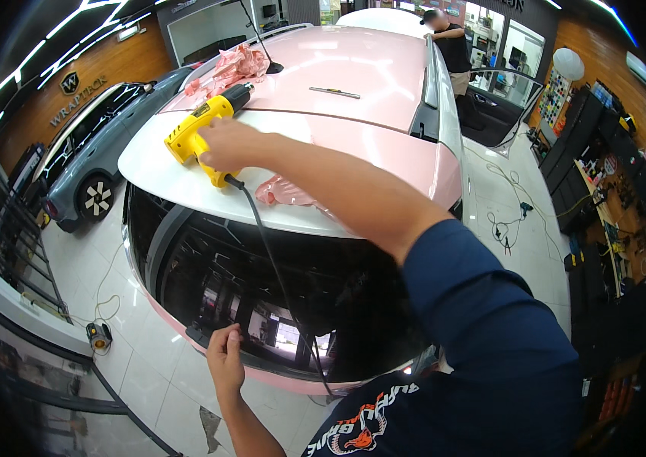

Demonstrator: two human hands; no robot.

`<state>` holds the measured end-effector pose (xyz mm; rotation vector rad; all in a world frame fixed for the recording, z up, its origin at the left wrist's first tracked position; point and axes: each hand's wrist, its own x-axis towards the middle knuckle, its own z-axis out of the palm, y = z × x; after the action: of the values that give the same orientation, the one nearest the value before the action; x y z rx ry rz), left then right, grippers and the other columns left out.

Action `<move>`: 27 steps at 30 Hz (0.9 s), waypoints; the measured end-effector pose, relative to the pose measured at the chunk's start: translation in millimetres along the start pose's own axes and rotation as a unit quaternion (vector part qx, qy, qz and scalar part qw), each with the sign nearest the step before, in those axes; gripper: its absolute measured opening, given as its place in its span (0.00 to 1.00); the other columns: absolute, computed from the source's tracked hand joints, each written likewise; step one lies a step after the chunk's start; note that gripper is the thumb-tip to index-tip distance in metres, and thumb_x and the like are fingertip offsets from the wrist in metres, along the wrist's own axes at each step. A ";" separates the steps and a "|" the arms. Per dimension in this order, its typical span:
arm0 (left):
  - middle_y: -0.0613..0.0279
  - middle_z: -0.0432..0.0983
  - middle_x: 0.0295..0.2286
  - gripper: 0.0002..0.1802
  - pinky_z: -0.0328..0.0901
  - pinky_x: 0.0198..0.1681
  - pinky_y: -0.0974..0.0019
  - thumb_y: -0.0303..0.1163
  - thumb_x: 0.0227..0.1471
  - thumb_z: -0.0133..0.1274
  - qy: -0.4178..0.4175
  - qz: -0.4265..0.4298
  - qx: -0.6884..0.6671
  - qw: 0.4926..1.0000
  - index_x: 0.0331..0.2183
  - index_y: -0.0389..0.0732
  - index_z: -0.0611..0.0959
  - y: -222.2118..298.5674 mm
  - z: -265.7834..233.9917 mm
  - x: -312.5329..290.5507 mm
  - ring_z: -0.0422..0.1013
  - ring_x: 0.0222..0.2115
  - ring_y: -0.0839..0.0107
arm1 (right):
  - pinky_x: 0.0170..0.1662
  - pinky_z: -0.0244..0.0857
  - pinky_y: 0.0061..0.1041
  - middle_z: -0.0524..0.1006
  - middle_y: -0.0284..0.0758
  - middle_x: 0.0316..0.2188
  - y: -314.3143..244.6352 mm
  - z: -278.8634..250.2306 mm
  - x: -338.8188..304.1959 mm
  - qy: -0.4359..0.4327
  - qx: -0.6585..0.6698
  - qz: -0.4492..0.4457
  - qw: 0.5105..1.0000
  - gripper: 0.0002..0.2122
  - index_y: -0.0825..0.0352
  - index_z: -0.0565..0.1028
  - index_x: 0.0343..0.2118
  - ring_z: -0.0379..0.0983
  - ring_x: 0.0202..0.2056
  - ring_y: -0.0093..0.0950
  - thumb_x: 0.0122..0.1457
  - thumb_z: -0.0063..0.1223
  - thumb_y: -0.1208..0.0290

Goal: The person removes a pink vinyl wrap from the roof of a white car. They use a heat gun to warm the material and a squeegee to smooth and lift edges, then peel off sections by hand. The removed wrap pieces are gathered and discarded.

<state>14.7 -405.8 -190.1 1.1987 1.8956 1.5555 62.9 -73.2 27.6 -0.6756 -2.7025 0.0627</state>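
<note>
My right hand (231,145) grips a yellow heat gun (193,135) by its handle, over the white rear edge of a car roof (154,156). The gun's dark nozzle points up and to the right, and its black cord (268,244) hangs across the dark rear window (353,282). Crumpled pink film (285,192) lies by my right forearm at the roof's edge. Glossy pink film (368,68) covers much of the roof. Low at the window's lower left, my left hand (225,358) is closed with the fingers curled; anything in it is hidden.
Bunched pink film (235,67) rests at the roof's left, beside a black antenna base (275,68). A thin strip-like tool (334,93) lies on the roof. Another person (452,46) stands at the far right side. A grey car (102,152) is parked left; cables (509,179) trail on the floor.
</note>
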 end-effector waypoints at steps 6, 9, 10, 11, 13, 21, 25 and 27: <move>0.58 0.75 0.32 0.13 0.63 0.38 0.70 0.33 0.58 0.50 0.001 0.070 0.063 0.996 0.38 0.32 0.81 30.8 6.9 23.1 0.70 0.33 0.71 | 0.60 0.56 0.37 0.70 0.48 0.50 74.1 -13.5 -109.4 -0.055 0.030 -0.031 0.998 0.23 0.68 0.71 0.52 0.63 0.55 0.43 0.53 0.51 0.64; 0.57 0.74 0.32 0.11 0.64 0.40 0.69 0.30 0.57 0.50 0.019 0.137 0.062 0.988 0.38 0.32 0.81 71.3 27.3 43.3 0.70 0.35 0.69 | 0.57 0.59 0.38 0.72 0.47 0.47 90.1 -11.9 -126.0 -0.073 -0.007 -0.050 0.996 0.19 0.68 0.75 0.46 0.65 0.52 0.43 0.51 0.49 0.68; 0.57 0.74 0.33 0.11 0.64 0.40 0.69 0.30 0.57 0.50 0.029 0.182 0.074 0.980 0.38 0.32 0.81 87.9 37.1 49.8 0.70 0.35 0.69 | 0.54 0.61 0.39 0.74 0.46 0.42 93.6 -5.0 -128.0 -0.012 -0.004 -0.067 0.998 0.15 0.68 0.78 0.41 0.67 0.48 0.44 0.50 0.48 0.69; 0.57 0.74 0.34 0.11 0.64 0.41 0.69 0.29 0.57 0.50 0.026 0.195 0.067 0.978 0.39 0.32 0.80 102.9 46.0 54.1 0.70 0.35 0.69 | 0.53 0.61 0.39 0.75 0.46 0.41 91.2 -7.5 -124.9 -0.031 -0.028 -0.066 0.997 0.15 0.68 0.78 0.40 0.67 0.47 0.43 0.51 0.47 0.69; 0.56 0.73 0.36 0.11 0.64 0.41 0.69 0.28 0.57 0.50 0.025 0.231 0.069 0.970 0.40 0.32 0.80 126.8 65.5 59.4 0.71 0.36 0.66 | 0.50 0.63 0.39 0.76 0.46 0.38 94.2 -11.3 -120.9 -0.031 -0.017 -0.064 0.997 0.13 0.67 0.78 0.37 0.69 0.45 0.43 0.52 0.47 0.68; 0.37 0.66 0.48 0.28 0.56 0.56 0.52 0.40 0.53 0.55 0.080 0.243 0.315 0.914 0.48 0.27 0.73 182.9 153.8 81.7 0.62 0.51 0.45 | 0.40 0.68 0.39 0.78 0.47 0.32 126.0 -5.7 -120.8 0.078 0.232 -0.066 0.967 0.12 0.67 0.78 0.28 0.75 0.35 0.46 0.52 0.47 0.65; 0.32 0.67 0.46 0.29 0.57 0.54 0.49 0.45 0.54 0.52 0.053 0.229 0.436 0.869 0.46 0.27 0.75 179.7 196.9 116.3 0.63 0.50 0.41 | 0.38 0.69 0.40 0.77 0.49 0.27 130.1 0.6 -118.8 0.134 0.140 -0.211 0.958 0.10 0.69 0.76 0.26 0.75 0.31 0.47 0.51 0.48 0.67; 0.34 0.71 0.40 0.26 0.60 0.49 0.50 0.43 0.56 0.51 0.006 0.153 0.405 0.901 0.44 0.27 0.77 193.9 206.9 123.6 0.66 0.44 0.41 | 0.37 0.69 0.42 0.77 0.50 0.24 135.5 3.2 -116.3 0.193 0.151 -0.241 0.939 0.09 0.69 0.74 0.24 0.74 0.29 0.49 0.52 0.46 0.68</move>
<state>173.0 -183.3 -44.8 1.8908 2.5623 0.8643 218.2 -7.1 -30.5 0.0720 -2.3280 0.1940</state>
